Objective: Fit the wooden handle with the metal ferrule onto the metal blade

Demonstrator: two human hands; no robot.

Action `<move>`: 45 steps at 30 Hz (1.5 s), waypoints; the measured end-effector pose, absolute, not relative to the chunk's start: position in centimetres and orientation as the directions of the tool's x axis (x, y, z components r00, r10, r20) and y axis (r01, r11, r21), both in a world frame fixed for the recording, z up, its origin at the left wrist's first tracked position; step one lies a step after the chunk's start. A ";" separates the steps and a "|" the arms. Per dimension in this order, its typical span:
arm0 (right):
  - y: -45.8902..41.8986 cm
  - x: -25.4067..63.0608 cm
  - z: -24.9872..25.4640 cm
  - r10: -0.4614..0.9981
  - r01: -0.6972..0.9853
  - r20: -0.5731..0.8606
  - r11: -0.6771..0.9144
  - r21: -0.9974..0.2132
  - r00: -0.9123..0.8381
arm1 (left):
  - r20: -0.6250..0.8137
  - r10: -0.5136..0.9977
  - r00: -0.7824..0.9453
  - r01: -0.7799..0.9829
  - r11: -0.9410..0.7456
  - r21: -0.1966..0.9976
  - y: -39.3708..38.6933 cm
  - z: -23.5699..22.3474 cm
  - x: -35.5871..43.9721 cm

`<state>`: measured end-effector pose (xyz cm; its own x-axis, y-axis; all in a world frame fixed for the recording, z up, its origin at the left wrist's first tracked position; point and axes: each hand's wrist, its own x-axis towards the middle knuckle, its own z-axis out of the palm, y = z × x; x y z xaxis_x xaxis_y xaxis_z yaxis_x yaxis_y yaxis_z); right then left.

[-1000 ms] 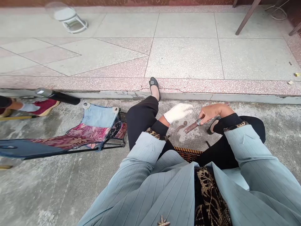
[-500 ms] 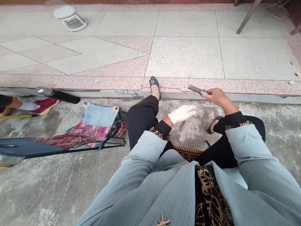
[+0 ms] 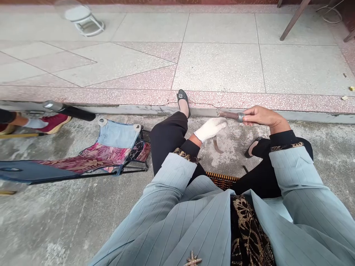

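My right hand (image 3: 262, 116), bare, is closed round a small tool (image 3: 231, 115) with a brownish shaft and a metal ring, held level above the concrete. My left hand (image 3: 210, 128) wears a white glove and is curled, its fingertips just under the tool's tip. A thin curved dark piece (image 3: 216, 144) hangs or lies right below the gloved hand; whether the fingers hold it is unclear. I sit on a woven seat (image 3: 222, 180) with my legs apart, left shoe (image 3: 182, 96) on the step.
A folding stool with blue and red patterned cloth (image 3: 91, 157) lies at my left. Another person's foot in a red shoe (image 3: 52, 123) and a dark-handled object (image 3: 69, 110) are at far left. A white stool (image 3: 83, 20) and chair legs (image 3: 294, 18) stand on the tiled floor.
My right hand lifted the tool off the ground, then brought it down a little toward the gloved hand. The gloved hand rose slightly to meet the tool's tip.
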<state>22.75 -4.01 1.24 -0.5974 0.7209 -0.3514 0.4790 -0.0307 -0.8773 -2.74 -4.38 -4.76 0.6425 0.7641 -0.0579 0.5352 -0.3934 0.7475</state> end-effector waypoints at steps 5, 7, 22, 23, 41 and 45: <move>-3.7 22.4 0.8 0.904 0.387 -0.250 -0.105 -0.916 -0.346 | -0.152 0.683 0.715 0.557 -0.424 0.714 -4.9 -5.0 -2.0; -3.3 21.9 -0.2 0.914 0.518 -0.289 -0.107 -0.849 -0.285 | -0.185 0.625 0.758 0.555 -0.470 0.686 -5.2 -5.3 -1.7; -4.7 20.3 0.0 0.412 0.569 -0.503 0.048 -0.821 -0.760 | -0.066 0.649 0.758 0.396 -0.377 0.837 -4.9 -5.5 -2.7; -4.7 20.7 0.4 0.567 0.495 -0.404 0.008 -0.869 -0.718 | -0.059 0.681 0.730 0.399 -0.354 0.846 -5.0 -5.5 -2.6; -4.1 20.7 -0.2 0.559 0.777 -0.602 0.129 -0.616 -0.570 | -0.135 0.608 0.783 0.458 -0.415 0.786 -5.2 -4.1 -3.0; -4.5 21.5 1.1 0.719 0.592 -0.387 0.043 -0.805 -0.578 | -0.126 0.674 0.728 0.401 -0.270 0.876 -5.2 -4.6 -2.5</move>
<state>21.49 -4.53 1.12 -0.5781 0.7186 -0.3866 0.5916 0.0428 -0.8051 -2.45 -5.18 -4.61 0.7283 0.6736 -0.1256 0.4005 -0.2697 0.8757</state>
